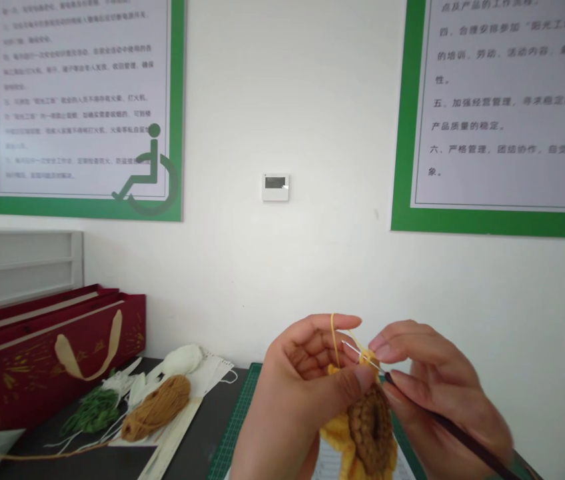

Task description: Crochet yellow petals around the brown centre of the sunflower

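My left hand (302,393) pinches a crocheted piece (371,427) with a brown round centre and a yellow outer edge. Yellow yarn (333,337) loops over the raised left index finger and runs to the top of the piece. In my right hand (437,387) is a crochet hook (445,423) with a dark handle and a thin metal shaft. Its shaft passes by the yellow stitches, and the tip points up to the left. The right thumb and forefinger close near the stitches. Part of the piece is hidden behind the left thumb.
Left on the dark table lie a brown yarn skein (157,407), green yarn (91,410) and a white yarn bundle (182,360). Dark red gift bags (67,363) stand behind them. A green cutting mat (235,417) lies under my hands. The white wall (282,280) rises close behind.
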`<state>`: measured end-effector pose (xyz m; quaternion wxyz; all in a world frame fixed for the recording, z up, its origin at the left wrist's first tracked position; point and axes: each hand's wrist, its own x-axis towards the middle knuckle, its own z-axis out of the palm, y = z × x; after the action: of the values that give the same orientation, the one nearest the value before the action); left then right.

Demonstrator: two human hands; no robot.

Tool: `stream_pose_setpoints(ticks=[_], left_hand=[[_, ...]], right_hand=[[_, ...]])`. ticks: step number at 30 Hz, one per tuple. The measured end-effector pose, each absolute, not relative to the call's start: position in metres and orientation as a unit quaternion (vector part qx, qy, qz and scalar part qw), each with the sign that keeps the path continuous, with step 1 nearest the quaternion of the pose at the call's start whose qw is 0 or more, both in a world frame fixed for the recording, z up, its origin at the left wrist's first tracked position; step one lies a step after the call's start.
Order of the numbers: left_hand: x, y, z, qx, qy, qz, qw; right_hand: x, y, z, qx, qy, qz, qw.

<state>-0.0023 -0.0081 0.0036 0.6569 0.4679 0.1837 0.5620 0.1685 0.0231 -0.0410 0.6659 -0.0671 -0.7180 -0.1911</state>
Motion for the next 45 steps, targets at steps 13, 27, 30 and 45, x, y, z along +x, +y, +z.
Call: stream_pose_setpoints(ticks=[13, 27, 30, 45], left_hand=[[0.007, -0.003, -0.004, 0.546, 0.258, 0.658, 0.45], [0.003, -0.004, 0.0, 0.486, 0.191, 0.603, 0.604], [0.003, -0.002, 0.0, 0.484, 0.169, 0.613, 0.602], [-0.003, 0.007, -0.007, 0.441, 0.06, 0.422, 0.79]], right_hand=[[0.149, -0.003, -0.036, -0.213, -0.639, -0.262, 0.691], [0.149, 0.01, -0.025, -0.186, -0.581, 0.309, 0.729], [0.149, 0.015, -0.029, -0.156, -0.632, 0.197, 0.733], [0.145, 0.006, -0.026, -0.05, -0.584, 0.208, 0.783]])
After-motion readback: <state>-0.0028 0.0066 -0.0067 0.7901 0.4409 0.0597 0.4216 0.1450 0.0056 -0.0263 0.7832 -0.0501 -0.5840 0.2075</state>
